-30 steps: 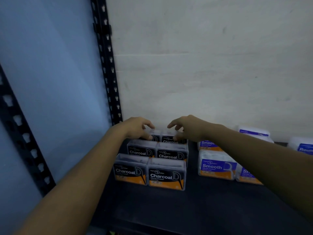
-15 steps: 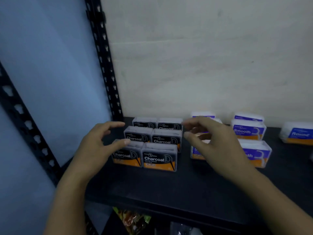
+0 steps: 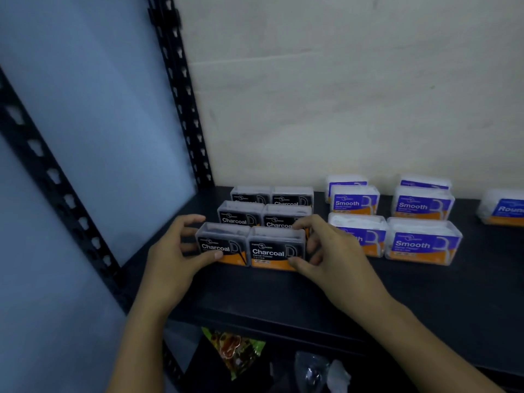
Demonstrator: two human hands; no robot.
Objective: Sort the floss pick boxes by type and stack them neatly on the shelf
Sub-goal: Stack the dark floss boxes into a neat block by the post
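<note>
Shelf [image 3: 425,302] carries six Charcoal boxes at left, Smooth boxes [image 3: 422,204] to their right. Left hand [image 3: 175,259] pinches front-left Charcoal box [image 3: 222,245], thumb on label; right hand [image 3: 331,256] grips front-right Charcoal box [image 3: 276,249] at its right end

Glossy clear-plastic boxes [image 3: 276,246], matt shelf [image 3: 425,293]

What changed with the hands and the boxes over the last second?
Both hands came forward from the back Charcoal row: the left hand now grips the front left Charcoal box, and the right hand grips the front right Charcoal box, squeezing the pair together. The Charcoal rows behind and the Smooth boxes look unmoved.
</note>
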